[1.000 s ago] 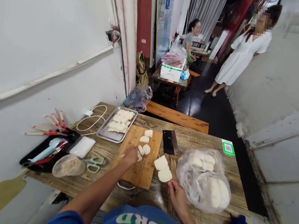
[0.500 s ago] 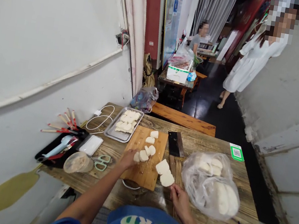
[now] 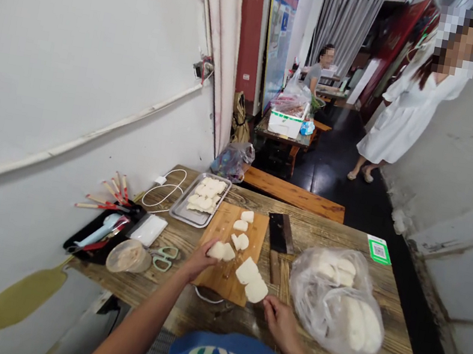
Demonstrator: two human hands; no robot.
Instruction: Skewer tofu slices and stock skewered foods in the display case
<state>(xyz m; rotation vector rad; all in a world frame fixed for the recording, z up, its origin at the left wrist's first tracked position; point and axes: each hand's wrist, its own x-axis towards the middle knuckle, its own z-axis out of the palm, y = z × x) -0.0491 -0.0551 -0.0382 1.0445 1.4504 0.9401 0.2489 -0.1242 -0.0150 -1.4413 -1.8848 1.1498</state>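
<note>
My left hand [image 3: 198, 260] holds two white bun slices [image 3: 221, 251] just above the near left part of the wooden cutting board [image 3: 251, 229]. My right hand [image 3: 279, 321] grips a thin skewer with two larger white slices [image 3: 251, 280] on it, over the board's near right corner. Several smaller white slices [image 3: 241, 233] lie on the board. A cleaver [image 3: 279, 236] rests on the table to the right of the board.
A metal tray [image 3: 181, 213] with white slices sits behind the board. A clear bag of buns [image 3: 340, 299] lies right. Scissors [image 3: 164, 256], a lidded cup [image 3: 127, 256] and a black tray of utensils [image 3: 91, 235] are left. A person in white [image 3: 405, 118] stands beyond the bench [image 3: 292, 190].
My left hand picked up white slices from the board and lifted them. The skewered slices in my right hand shifted a little left. The view has swung slightly.
</note>
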